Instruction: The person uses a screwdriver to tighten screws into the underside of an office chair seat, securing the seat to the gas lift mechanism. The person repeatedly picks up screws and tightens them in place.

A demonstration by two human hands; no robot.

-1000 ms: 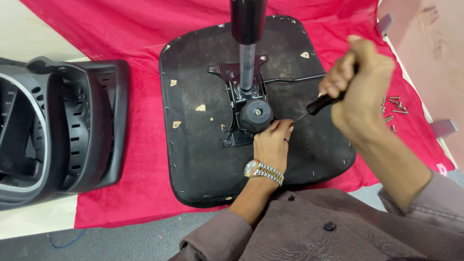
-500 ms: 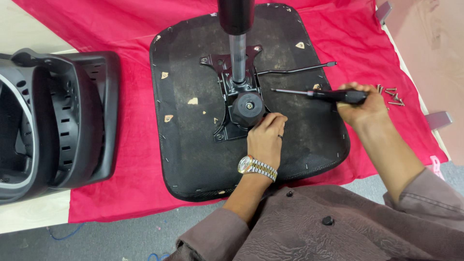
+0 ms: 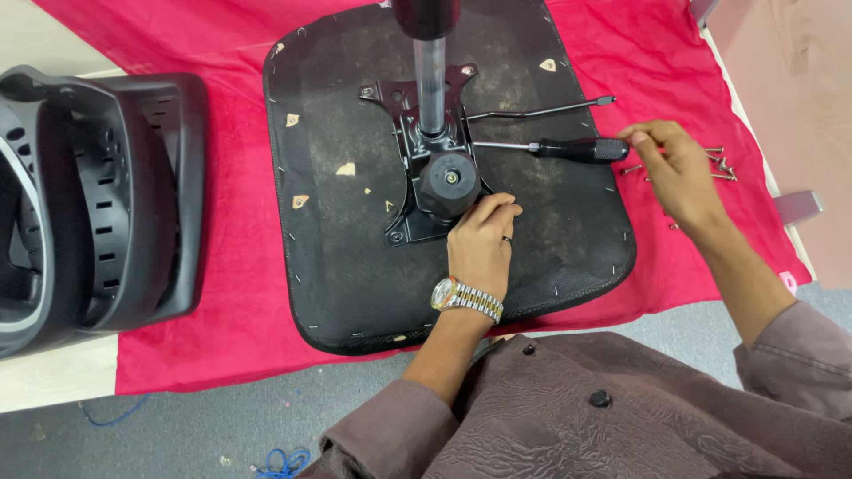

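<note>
The left hand (image 3: 481, 244) rests curled on the black upside-down chair seat (image 3: 346, 231), holding nothing; the right hand (image 3: 679, 173) fingers pinch small silver screws (image 3: 721, 165) beside the seat.

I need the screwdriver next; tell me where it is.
In the head view, the screwdriver lies on the upturned seat base, right of the metal mechanism, its black handle beside the right hand.

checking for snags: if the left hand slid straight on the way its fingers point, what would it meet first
Most likely the round black knob on the metal chair mechanism; the left hand lies on the seat underside with its fingertips right beside it, though the height gap is unclear.
</note>
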